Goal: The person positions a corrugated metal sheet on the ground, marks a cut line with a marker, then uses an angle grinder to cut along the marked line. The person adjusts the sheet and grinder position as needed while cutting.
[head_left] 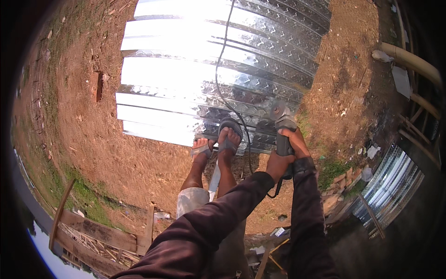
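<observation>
Both my hands are closed on a dark angle grinder (284,145). My right hand (298,141) wraps its body just behind the grey head, and my left hand (278,166) grips lower down, toward the rear end. The grinder's round disc (279,110) is over the right near part of the shiny corrugated metal sheets (158,69); I cannot tell whether it touches them. A black power cord (217,76) runs across the sheets and loops down below the grinder. My sandalled feet (228,136) stand at the sheets' near edge, left of the grinder.
Brown dirt ground (153,165) surrounds the sheets, with a brick-coloured block (97,87) on the left. More corrugated metal (390,186) lies at the right. Wooden boards (102,237) stand at the lower left; a thick bamboo pole (413,63) is at the upper right.
</observation>
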Demonstrator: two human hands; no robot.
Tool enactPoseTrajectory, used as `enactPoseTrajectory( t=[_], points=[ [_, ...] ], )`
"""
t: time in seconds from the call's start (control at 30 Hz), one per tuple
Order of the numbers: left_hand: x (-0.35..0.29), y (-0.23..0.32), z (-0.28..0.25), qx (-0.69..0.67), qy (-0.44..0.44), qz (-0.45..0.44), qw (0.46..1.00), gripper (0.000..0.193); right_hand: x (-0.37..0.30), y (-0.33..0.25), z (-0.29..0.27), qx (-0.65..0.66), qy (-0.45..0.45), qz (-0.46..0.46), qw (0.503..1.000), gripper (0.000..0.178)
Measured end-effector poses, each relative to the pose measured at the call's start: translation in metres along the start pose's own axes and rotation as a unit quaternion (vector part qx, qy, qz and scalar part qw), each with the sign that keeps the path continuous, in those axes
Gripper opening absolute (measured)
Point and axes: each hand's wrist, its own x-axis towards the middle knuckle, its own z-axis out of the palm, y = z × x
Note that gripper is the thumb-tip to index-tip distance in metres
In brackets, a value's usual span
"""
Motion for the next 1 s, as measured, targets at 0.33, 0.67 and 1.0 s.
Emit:
enactPoseTrajectory(
  t=[0.33, 0.67, 1.0],
  points=[
    [0.029, -0.009, -0.003, -0.116, -0.04, -0.085, 0.989, 0.046, 0.05, 0.033, -0.002, -0.074, -0.031, 0.02, 0.997, 0.051],
    [0.035, -0.008, -0.004, -0.126, 0.012, -0.117, 0.985, 0.031, 0.077, 0.054, 0.004, -0.137, -0.028, 0.02, 0.99, 0.045],
    [0.043, -0.008, -0.011, -0.142, -0.015, -0.121, 0.982, 0.036, 0.08, 0.043, 0.009, -0.155, -0.011, 0.071, 0.985, 0.089]
  ],
)
